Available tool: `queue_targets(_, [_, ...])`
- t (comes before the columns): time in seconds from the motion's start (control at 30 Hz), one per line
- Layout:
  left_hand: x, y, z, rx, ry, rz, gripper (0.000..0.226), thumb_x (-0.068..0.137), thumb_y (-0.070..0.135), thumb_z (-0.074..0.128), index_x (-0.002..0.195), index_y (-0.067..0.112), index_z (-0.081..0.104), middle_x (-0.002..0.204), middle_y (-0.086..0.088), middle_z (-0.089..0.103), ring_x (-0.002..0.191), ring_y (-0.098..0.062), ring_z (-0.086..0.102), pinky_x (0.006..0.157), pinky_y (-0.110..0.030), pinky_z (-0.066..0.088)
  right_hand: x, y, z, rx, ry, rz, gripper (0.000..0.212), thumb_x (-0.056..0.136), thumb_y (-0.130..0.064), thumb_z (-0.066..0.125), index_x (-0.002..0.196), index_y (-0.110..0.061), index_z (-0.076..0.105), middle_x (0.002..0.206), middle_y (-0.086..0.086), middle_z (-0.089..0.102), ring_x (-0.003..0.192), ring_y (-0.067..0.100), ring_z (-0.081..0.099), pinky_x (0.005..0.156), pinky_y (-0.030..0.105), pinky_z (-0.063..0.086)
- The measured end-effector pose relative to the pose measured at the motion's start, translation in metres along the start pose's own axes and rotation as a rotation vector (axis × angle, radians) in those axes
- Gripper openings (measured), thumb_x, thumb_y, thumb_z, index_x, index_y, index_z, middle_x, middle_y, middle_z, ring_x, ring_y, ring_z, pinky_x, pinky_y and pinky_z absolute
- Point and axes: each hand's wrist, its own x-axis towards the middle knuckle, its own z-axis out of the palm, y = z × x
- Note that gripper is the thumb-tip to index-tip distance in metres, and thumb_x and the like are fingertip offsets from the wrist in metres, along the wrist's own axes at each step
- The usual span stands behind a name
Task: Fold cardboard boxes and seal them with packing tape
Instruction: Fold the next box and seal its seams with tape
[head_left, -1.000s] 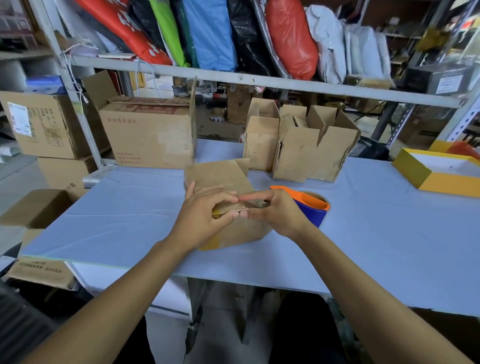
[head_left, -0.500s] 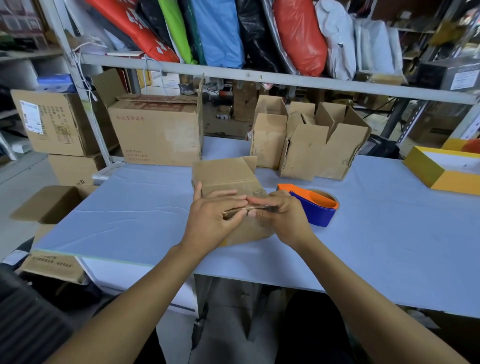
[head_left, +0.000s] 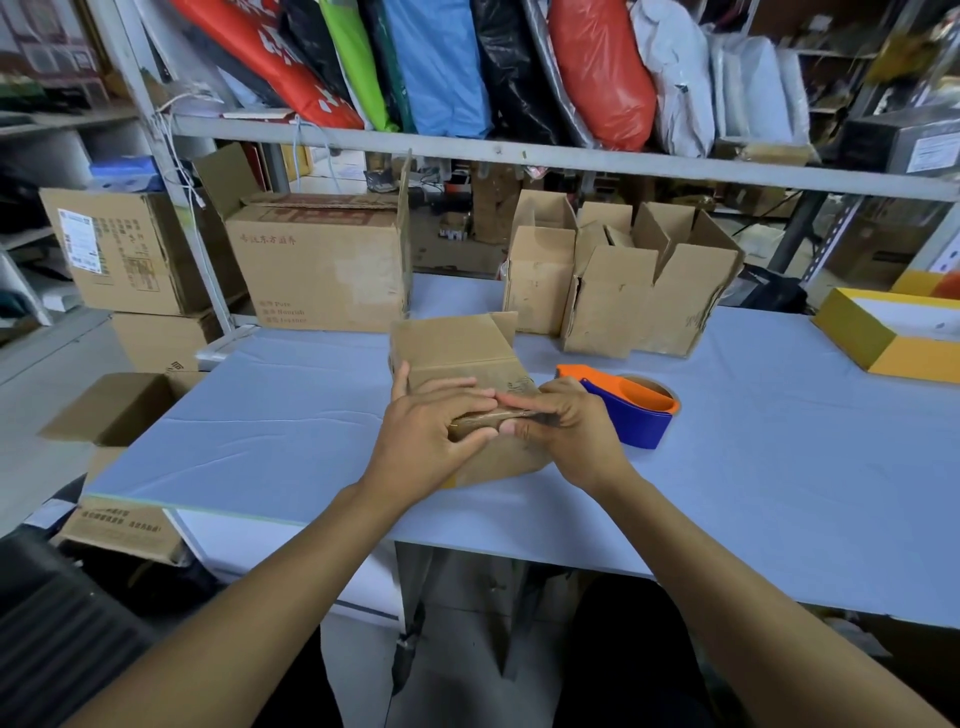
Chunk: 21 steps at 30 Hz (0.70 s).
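A: Packing bench, pale blue table (head_left: 779, 467), metal shelf rail behind with coloured bags (head_left: 441, 62) stacked on it.

B: Where's the box?

A: Small cardboard box (head_left: 457, 353) sits on the table near the front edge, centre. One flap sticks up at its far right corner.

B: Hands?

A: Both on it. Left hand (head_left: 426, 441) is over the near top edge, fingers curled onto the top, thumb on the near face. Right hand (head_left: 566, 431) meets it from the right, fingers curled over the same edge, fingertips touching the left hand's. Looks like a strip of brown tape under the fingers, can't tell for sure.

B: Tape tool?

A: Tape dispenser (head_left: 631, 410), blue body with orange top, lies on the table just right of the right hand. Nobody is holding it.

B: Rest?

A: A cluster of folded small boxes (head_left: 618, 291) with open flaps stands behind, toward the back edge. A large carton (head_left: 322, 270) stands back left. A yellow tray (head_left: 883, 338) is at far right. More cartons (head_left: 124, 249) are on the floor at left.
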Motion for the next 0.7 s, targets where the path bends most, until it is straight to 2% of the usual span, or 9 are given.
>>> queue_targets(0.07, [-0.001,-0.002,-0.004,0.024,-0.074,0.016,0.043,0.077,0.049,0.063,0.114,0.027,0.072,0.118,0.018,0.068,0.122,-0.006,0.054,0.122,-0.053,0.009,0.001,-0.001,0.0,0.013,0.0,0.008,0.037,0.079,-0.024,0.081,0.114,-0.035,0.072,0.08,-0.002,0.063,0.09,0.013,0.049,0.082,0.02,0.041])
queue_targets(0.13, [-0.001,-0.003,-0.011,0.038,-0.142,0.025,0.053,0.075,0.046,0.065,0.123,0.024,0.063,0.122,0.015,0.061,0.122,-0.01,0.051,0.119,-0.055,0.017,0.001,-0.004,-0.004,0.026,-0.018,0.042,0.038,0.079,-0.022,0.082,0.115,-0.03,0.073,0.083,-0.017,0.061,0.09,0.004,0.054,0.081,0.018,0.043])
queue_targets(0.2, [-0.001,-0.003,-0.021,0.02,-0.206,0.016,0.058,0.074,0.045,0.061,0.126,0.019,0.057,0.131,0.012,0.056,0.128,-0.012,0.046,0.121,-0.047,0.016,0.004,-0.006,-0.009,-0.011,-0.06,0.087,0.042,0.079,-0.024,0.082,0.119,-0.027,0.071,0.088,-0.025,0.057,0.093,-0.001,0.054,0.084,0.018,0.045])
queue_targets(0.27, [0.001,-0.002,-0.032,0.011,-0.294,0.052,0.062,0.075,0.043,0.054,0.132,0.017,0.055,0.143,0.009,0.051,0.135,-0.009,0.039,0.122,-0.034,0.013,0.008,-0.004,-0.017,-0.087,-0.11,0.072,0.044,0.08,-0.03,0.08,0.122,-0.034,0.067,0.097,-0.028,0.056,0.104,0.008,0.049,0.096,0.027,0.043])
queue_targets(0.37, [0.003,0.0,-0.043,0.042,-0.407,0.117,0.068,0.078,0.038,0.059,0.142,0.018,0.052,0.147,0.01,0.048,0.136,-0.009,0.036,0.113,-0.021,0.024,0.013,0.003,-0.029,-0.237,-0.167,0.013,0.042,0.084,-0.036,0.075,0.124,-0.044,0.061,0.12,-0.015,0.056,0.122,0.019,0.038,0.104,0.026,0.026])
queue_targets(0.43, [0.005,0.0,-0.047,0.078,-0.44,0.142,0.07,0.08,0.045,0.063,0.145,0.022,0.051,0.147,0.012,0.049,0.133,-0.009,0.038,0.11,-0.023,0.029,0.013,0.006,-0.033,-0.262,-0.144,0.05,0.044,0.085,-0.038,0.074,0.125,-0.044,0.059,0.14,0.0,0.048,0.133,0.022,0.03,0.106,0.026,0.019])
queue_targets(0.57, [0.004,0.004,-0.043,0.089,-0.363,0.123,0.071,0.073,0.069,0.057,0.132,0.029,0.064,0.137,0.014,0.06,0.113,-0.008,0.046,0.097,-0.03,0.045,0.016,0.012,-0.041,-0.417,0.005,0.037,0.046,0.085,-0.034,0.076,0.128,-0.028,0.063,0.143,0.003,0.046,0.132,0.022,0.033,0.1,0.023,0.024])
queue_targets(0.63, [0.002,0.012,-0.035,0.144,-0.263,0.098,0.072,0.069,0.075,0.056,0.122,0.03,0.07,0.126,0.016,0.066,0.104,-0.011,0.049,0.086,-0.031,0.049,0.018,0.018,-0.053,-0.537,0.038,0.127,0.043,0.088,-0.031,0.071,0.13,-0.025,0.061,0.135,0.002,0.049,0.123,0.021,0.041,0.09,0.024,0.033])
queue_targets(0.7, [0.003,0.024,-0.025,0.191,-0.204,0.067,0.072,0.066,0.078,0.054,0.116,0.029,0.073,0.119,0.018,0.069,0.098,-0.013,0.049,0.079,-0.028,0.047,0.016,0.026,-0.067,-0.693,-0.015,0.264,0.045,0.09,-0.035,0.067,0.133,-0.026,0.055,0.127,0.004,0.048,0.114,0.025,0.048,0.08,0.032,0.043])
